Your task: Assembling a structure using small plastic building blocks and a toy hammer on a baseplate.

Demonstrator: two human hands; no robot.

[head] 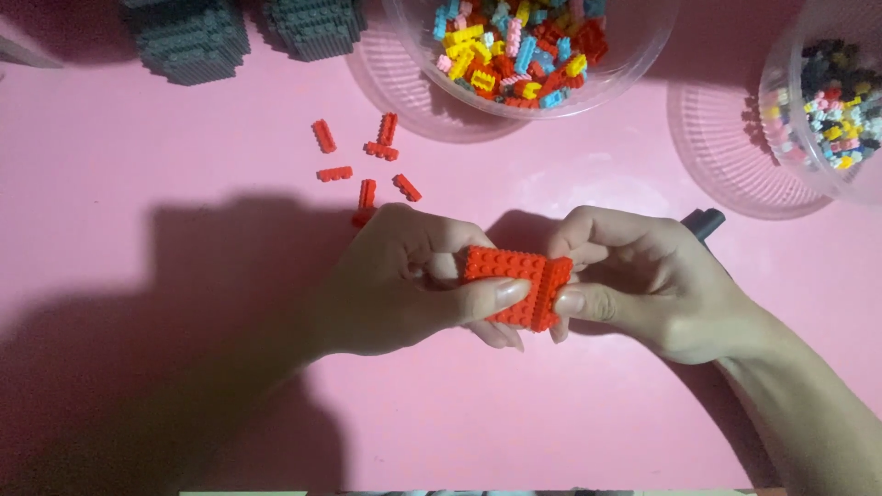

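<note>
Both my hands hold one red block assembly (514,283), a small studded slab built of tiny bricks, above the pink table (551,422). My left hand (404,285) grips its left side, thumb lying across the front edge. My right hand (634,280) pinches the right end between thumb and fingers. Several loose red bricks (367,161) lie on the table just beyond my left hand.
A clear bowl (634,64) of mixed coloured bricks stands at the top centre, another clear bowl (781,119) at the top right. Two grey block builds (188,37) sit at the top left. A dark marker tip (703,222) pokes out behind my right hand.
</note>
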